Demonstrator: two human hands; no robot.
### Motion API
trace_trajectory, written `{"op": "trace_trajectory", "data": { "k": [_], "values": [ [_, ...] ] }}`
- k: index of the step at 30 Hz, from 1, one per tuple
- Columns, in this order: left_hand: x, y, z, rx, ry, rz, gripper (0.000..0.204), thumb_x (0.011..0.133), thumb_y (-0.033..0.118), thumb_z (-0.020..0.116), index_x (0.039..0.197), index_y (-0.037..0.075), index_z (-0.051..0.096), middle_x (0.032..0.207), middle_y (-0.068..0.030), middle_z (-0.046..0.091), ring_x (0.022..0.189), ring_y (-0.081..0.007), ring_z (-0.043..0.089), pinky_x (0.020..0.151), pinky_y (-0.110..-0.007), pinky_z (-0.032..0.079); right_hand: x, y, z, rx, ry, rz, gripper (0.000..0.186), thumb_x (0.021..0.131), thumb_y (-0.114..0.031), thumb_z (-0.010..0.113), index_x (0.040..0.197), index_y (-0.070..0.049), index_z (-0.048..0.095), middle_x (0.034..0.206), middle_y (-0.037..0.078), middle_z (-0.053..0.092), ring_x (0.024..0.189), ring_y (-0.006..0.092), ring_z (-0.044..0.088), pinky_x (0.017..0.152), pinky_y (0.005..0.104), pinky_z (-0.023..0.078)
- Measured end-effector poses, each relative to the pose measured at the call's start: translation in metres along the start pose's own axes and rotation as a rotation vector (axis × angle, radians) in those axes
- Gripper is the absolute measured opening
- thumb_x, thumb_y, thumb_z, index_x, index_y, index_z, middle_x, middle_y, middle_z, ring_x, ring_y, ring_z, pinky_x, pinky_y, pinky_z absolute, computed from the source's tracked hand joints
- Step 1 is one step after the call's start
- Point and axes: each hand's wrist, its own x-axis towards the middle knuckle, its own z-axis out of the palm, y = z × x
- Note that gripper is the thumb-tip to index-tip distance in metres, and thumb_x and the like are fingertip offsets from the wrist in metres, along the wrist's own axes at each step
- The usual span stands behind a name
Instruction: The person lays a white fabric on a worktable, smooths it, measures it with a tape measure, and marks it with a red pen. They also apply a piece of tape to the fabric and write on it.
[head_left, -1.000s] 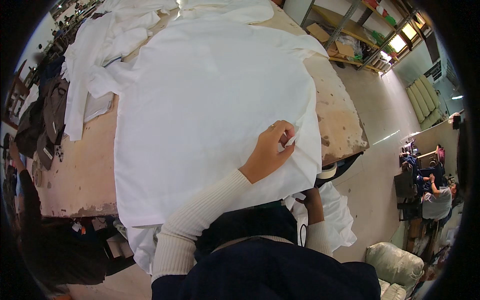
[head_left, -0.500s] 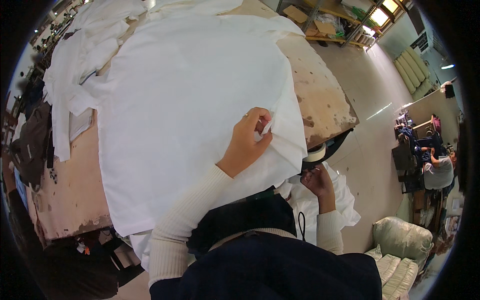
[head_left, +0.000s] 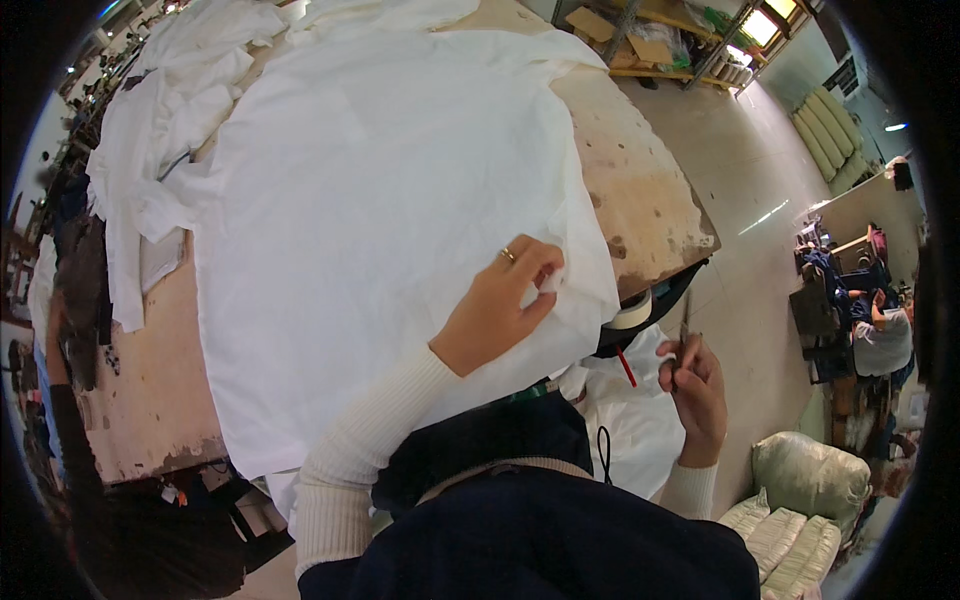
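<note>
A large white garment (head_left: 380,200) lies spread over the table in front of me. My left hand (head_left: 503,300), with a ring on one finger, curls at its right part and pinches a small fold of the cloth between thumb and fingers. Off the table's near right corner, my right hand (head_left: 695,385) is raised and closed around a slim metal tool (head_left: 686,318) that points upward; it looks like small scissors, though most of it is hidden in the fingers. More white cloth (head_left: 630,420) hangs below, beside my right hand.
At the table's corner (head_left: 650,220) a roll of tape (head_left: 632,312) sits in a black holder, with a thin red stick (head_left: 627,368) by it. Other white garments (head_left: 190,90) lie at the far left. A co-worker's dark sleeve (head_left: 70,430) shows at left. Wrapped bundles (head_left: 810,480) stand at right.
My right hand has come out from beside the black holder, moving right, and now shows a slim metal tool. The red stick has come into sight. My left hand has shifted slightly right and nearer.
</note>
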Motion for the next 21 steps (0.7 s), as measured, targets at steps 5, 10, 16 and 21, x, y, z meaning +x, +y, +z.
{"op": "trace_trajectory", "data": {
  "k": [5, 10, 16, 21],
  "values": [
    [-0.006, 0.000, 0.001, 0.156, -0.095, 0.053, 0.028, 0.074, -0.003, 0.064, 0.098, 0.006, 0.053, 0.095, -0.0095, 0.055, 0.084, -0.0250, 0.059, 0.073, -0.032, 0.050, 0.064, -0.008, 0.040, -0.232, -0.043, -0.098, 0.031, 0.083, -0.017, 0.064, 0.105, -0.006, 0.045, 0.085, 0.006, 0.055, 0.065, 0.0099, 0.046, 0.062, 0.0209, 0.038],
    [-0.007, -0.004, 0.001, 0.295, -0.054, 0.243, 0.032, 0.070, -0.001, 0.068, 0.098, 0.005, 0.054, 0.096, -0.0108, 0.056, 0.085, -0.0267, 0.059, 0.073, -0.035, 0.050, 0.108, -0.018, 0.067, -0.843, -0.073, -0.127, 0.038, 0.083, -0.025, 0.066, 0.111, -0.006, 0.050, 0.067, -0.001, 0.051, 0.059, 0.0065, 0.045, 0.056, 0.0198, 0.035],
    [-0.012, -0.011, 0.000, 0.230, -0.079, 0.106, 0.033, 0.072, 0.001, 0.066, 0.101, 0.005, 0.052, 0.094, -0.0109, 0.053, 0.082, -0.0289, 0.057, 0.071, -0.037, 0.047, 0.116, -0.009, 0.085, -1.189, -0.070, -0.265, 0.030, 0.084, -0.025, 0.063, 0.106, -0.007, 0.055, 0.066, 0.011, 0.050, 0.061, 0.0211, 0.055, 0.056, 0.0323, 0.042],
    [-0.014, -0.012, -0.001, 0.253, -0.063, 0.134, 0.035, 0.070, 0.001, 0.068, 0.100, 0.005, 0.051, 0.089, -0.0107, 0.050, 0.078, -0.0283, 0.056, 0.068, -0.037, 0.046, 0.116, -0.025, 0.083, -1.209, -0.085, -0.471, 0.026, 0.083, -0.022, 0.065, 0.103, -0.006, 0.059, 0.073, 0.009, 0.054, 0.060, 0.0221, 0.054, 0.057, 0.0307, 0.042]
  ]
}}
